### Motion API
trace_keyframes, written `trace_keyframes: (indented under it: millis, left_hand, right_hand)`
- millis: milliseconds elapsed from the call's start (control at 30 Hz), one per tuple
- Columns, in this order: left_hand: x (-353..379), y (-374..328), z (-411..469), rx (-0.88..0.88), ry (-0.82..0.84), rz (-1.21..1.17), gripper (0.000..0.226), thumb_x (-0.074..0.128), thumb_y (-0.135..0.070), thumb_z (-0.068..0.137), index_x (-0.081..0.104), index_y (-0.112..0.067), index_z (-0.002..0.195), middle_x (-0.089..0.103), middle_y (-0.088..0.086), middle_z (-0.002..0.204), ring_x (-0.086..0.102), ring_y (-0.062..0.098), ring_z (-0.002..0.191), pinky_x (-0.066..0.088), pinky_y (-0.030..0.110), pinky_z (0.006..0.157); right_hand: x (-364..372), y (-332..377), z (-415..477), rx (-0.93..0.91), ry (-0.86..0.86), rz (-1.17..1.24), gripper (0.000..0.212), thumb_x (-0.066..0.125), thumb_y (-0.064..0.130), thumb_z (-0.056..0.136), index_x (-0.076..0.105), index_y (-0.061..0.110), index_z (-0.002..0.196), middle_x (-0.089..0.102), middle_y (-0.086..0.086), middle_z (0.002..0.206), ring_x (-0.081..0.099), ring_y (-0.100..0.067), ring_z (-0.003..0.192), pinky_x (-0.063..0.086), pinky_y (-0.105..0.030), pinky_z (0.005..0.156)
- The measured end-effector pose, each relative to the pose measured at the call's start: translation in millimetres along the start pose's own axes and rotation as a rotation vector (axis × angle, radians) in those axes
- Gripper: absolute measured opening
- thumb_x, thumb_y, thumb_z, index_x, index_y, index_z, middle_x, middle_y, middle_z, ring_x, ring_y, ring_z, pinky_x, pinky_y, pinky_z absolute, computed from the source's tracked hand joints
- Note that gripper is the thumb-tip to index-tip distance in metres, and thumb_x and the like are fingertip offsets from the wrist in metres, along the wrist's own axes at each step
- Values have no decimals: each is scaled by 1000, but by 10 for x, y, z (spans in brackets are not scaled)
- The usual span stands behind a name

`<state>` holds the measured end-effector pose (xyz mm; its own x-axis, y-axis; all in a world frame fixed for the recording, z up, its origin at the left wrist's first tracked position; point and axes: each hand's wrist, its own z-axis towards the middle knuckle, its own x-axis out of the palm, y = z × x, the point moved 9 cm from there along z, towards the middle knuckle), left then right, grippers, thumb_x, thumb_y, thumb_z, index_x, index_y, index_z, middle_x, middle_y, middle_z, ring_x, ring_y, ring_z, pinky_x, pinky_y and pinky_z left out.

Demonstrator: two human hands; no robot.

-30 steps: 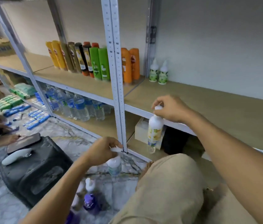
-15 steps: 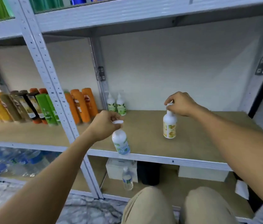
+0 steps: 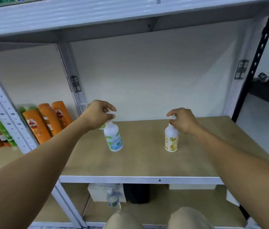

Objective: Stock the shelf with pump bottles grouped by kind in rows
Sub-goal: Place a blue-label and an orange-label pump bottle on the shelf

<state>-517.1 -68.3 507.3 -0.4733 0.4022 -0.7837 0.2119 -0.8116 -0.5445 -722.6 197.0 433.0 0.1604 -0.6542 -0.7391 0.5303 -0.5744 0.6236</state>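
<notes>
now | left hand (image 3: 97, 115) pinches 1 green-label bottle (image 3: 114, 138) | right hand (image 3: 185, 121) pinches 1 yellow-label bottle (image 3: 171, 141) | 3 orange bottles (image 3: 48, 120)

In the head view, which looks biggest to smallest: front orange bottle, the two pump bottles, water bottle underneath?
1. front orange bottle
2. green-label pump bottle and yellow-label pump bottle, alike, so tied
3. water bottle, blurry on the lower shelf

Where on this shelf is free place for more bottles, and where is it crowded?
Bare board: between the green-label bottle and the yellow-label bottle, along the front edge, and right of the yellow one. Tighter back left, behind the left hand.
</notes>
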Motion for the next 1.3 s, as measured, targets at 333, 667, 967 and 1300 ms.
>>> trace_keyframes:
  millis: [333,667,967,1300]
  left_hand:
    - [432,88,436,11,-4,24,14,74,-16,86,74,-23,98,71,7,97,61,8,81,41,14,65]
    - [797,169,745,26,50,87,16,72,-17,89,72,-26,103,64,1,100,60,19,90,40,18,69]
    - [1101,435,320,-91,-237,-240,70,72,-17,87,36,-25,147,53,-6,127,58,17,99,45,32,84]
    - [1837,1382,-682,-259,94,275,61,42,-62,96,44,-29,147,33,-8,160,24,15,149,14,54,120]
  right_hand:
    - [615,-780,-518,149,-40,158,53,76,28,74,55,20,122,57,-5,114,60,-25,103,44,-30,75]
    - [986,-1101,-755,174,-86,-351,54,54,68,85,56,31,123,51,6,137,36,-15,138,23,-52,114]
    - [985,-1100,-740,184,-98,-391,59,51,69,85,56,28,127,49,4,141,35,-16,140,20,-52,116]
    - [931,-1048,-763,181,-123,-333,60,58,68,82,54,28,126,55,6,134,44,-16,133,25,-50,114]
